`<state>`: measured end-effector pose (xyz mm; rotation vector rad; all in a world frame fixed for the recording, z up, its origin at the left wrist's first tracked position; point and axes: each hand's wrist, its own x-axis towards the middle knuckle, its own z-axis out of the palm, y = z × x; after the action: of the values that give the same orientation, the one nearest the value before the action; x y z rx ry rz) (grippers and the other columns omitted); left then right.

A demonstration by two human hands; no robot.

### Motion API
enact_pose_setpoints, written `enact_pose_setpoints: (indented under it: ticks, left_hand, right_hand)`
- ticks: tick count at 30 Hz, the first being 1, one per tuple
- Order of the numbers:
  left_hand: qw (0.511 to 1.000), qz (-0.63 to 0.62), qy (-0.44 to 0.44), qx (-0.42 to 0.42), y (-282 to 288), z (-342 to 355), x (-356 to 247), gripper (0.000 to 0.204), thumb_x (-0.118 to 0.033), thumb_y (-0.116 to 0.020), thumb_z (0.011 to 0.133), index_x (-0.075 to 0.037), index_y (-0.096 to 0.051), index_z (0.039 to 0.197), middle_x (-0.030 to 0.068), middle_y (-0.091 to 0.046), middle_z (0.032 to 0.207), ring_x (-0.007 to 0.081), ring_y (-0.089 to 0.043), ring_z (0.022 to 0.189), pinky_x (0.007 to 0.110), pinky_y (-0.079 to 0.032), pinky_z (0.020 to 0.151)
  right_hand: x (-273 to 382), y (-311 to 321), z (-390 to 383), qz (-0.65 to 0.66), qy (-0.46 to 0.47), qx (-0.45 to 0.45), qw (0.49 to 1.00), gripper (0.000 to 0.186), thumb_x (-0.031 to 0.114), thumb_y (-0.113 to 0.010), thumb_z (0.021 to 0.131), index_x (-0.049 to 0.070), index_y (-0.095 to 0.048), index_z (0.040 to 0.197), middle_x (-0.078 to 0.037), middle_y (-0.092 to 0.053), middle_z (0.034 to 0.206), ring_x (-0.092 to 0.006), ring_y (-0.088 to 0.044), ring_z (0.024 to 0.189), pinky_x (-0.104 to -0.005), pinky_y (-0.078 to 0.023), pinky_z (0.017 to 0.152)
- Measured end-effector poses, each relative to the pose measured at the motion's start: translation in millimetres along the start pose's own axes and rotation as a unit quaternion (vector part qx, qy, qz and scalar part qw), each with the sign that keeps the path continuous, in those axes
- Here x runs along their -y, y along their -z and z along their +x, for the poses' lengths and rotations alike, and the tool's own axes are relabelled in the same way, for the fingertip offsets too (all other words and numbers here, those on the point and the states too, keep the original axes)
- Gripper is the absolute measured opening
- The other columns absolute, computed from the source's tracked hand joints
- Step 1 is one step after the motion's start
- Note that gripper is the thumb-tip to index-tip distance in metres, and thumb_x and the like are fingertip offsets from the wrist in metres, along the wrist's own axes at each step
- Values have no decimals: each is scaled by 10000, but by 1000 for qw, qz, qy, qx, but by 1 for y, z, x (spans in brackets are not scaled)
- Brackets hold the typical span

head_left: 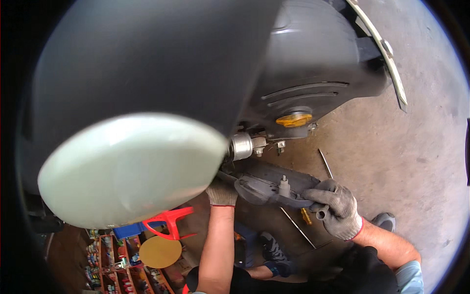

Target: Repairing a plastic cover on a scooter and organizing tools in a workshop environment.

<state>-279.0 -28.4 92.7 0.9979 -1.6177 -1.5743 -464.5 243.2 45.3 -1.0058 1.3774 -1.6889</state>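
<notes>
My gloved left hand point(222, 195) reaches under a dark grey metal part point(259, 188); its fingers are hidden behind that part. My gloved right hand point(335, 208) grips the part's right end, with a short metal tube, like a socket point(321, 214), in its fingers. An upright threaded stud with a pale fitting point(284, 186) stands on the part. Just above are a silver cylindrical joint point(242, 146) with bolts and a dark grey plastic housing point(313, 54) with a yellow cap point(293, 119).
A blurred dark panel with a pale oval point(127, 166) looms at left. A metal rod point(298, 227), yellow-handled tool point(306, 215) and shoes point(271, 250) are on the floor. A red plastic item point(171, 220), round yellow stool point(159, 251) and compartmented parts box point(122, 259) sit lower left.
</notes>
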Motion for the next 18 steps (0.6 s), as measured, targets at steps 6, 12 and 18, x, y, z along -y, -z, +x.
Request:
enact_pose_setpoints:
  ticks: [6, 12, 18]
  left_hand:
    - [913, -331, 36, 236, 16, 16, 9, 407, -202, -306, 1030, -57, -393, 1400, 91, -450, 1414, 210, -404, 1304, 303, -320, 1102]
    - [903, -404, 126, 71, 50, 22, 11, 448, -270, -345, 1006, -56, -399, 1396, 103, -456, 1408, 221, -414, 1294, 343, -311, 1102]
    - [952, -266, 100, 117, 15, 20, -1, 494, -330, -370, 985, -66, -397, 1402, 124, -463, 1400, 237, -436, 1279, 371, -304, 1107]
  right_hand:
    - [-13, -4, 4, -21, 67, -128, 989, 413, -72, -563, 695, 90, -647, 1065, -164, -604, 838, -340, -616, 729, -402, -487, 628]
    - [-10, -4, 12, 30, 60, -151, 986, 410, -92, -588, 698, 82, -639, 1066, -167, -604, 837, -340, -605, 717, -396, -476, 618]
    - [-21, 3, 15, 33, 35, -164, 985, 358, 17, -689, 754, 95, -631, 1099, -159, -638, 863, -342, -593, 733, -417, -487, 631]
